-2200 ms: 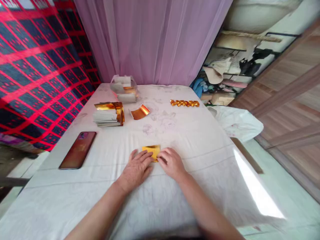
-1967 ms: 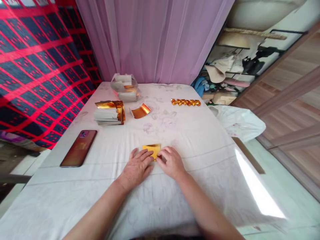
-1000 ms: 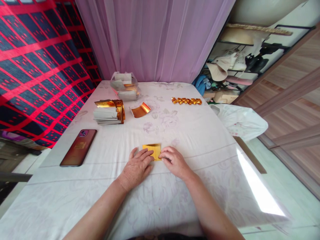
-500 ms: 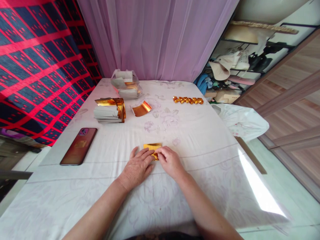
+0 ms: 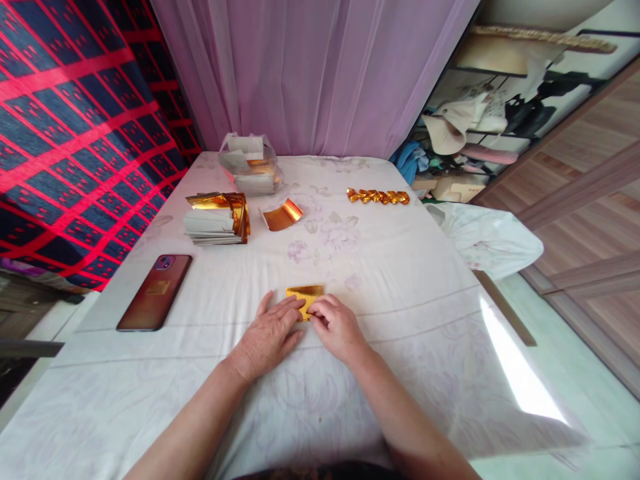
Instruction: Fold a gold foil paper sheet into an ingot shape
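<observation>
Right hand (image 5: 337,327) has slid left over the gold foil sheet (image 5: 305,293), now touching left hand (image 5: 270,330). Both press flat, fingers closed on its near edge, mid-table. Looks like creasing a fold; next needs firm pressing along the edge.

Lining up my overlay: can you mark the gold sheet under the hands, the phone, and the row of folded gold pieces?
gold sheet (image 5: 305,293), head view, its far exposed edge.
phone (image 5: 155,292), head view, middle of its back.
row of folded gold pieces (image 5: 379,197), head view, middle of the row.
</observation>
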`<state>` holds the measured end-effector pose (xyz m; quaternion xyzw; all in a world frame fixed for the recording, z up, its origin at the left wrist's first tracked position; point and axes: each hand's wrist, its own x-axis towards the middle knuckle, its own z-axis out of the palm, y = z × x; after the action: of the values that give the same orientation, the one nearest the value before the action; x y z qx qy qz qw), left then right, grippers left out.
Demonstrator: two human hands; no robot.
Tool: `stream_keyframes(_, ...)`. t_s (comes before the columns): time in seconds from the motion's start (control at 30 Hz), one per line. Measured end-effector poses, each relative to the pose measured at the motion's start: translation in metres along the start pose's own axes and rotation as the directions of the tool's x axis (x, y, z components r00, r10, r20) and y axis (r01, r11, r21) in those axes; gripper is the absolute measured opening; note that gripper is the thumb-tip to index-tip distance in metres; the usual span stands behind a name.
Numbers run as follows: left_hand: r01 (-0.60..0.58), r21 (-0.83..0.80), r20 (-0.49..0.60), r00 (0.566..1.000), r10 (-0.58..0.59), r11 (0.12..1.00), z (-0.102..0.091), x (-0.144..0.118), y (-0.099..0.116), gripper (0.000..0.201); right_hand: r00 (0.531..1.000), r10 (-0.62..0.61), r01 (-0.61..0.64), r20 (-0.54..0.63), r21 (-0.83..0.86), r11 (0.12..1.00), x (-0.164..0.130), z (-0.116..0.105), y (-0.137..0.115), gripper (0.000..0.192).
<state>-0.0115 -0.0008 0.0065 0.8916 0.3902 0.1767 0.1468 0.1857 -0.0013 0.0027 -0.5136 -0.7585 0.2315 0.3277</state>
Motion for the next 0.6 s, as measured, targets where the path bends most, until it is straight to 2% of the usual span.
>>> stream_keyframes(0.17,0.028,0.061,-0.012,1.000,-0.027,0.998,-0.008,-0.003,-0.003,0.018,1.000,0.015,-0.015,-0.015,-0.014,1.000,-0.001,0.002,0.000,0.017)
stream_keyframes(0.37,0.002,0.125,-0.063,0.998,0.005,0.992,-0.014,-0.012,-0.007,0.026,1.000,0.015,-0.016,-0.026,-0.021,1.000,-0.001,0.004,0.000,0.016)
stream_keyframes(0.6,-0.001,0.183,-0.097,0.995,0.020,0.983,-0.020,-0.020,-0.014,0.025,0.999,0.032,-0.034,-0.031,-0.053,0.998,-0.001,0.006,-0.002,0.014)
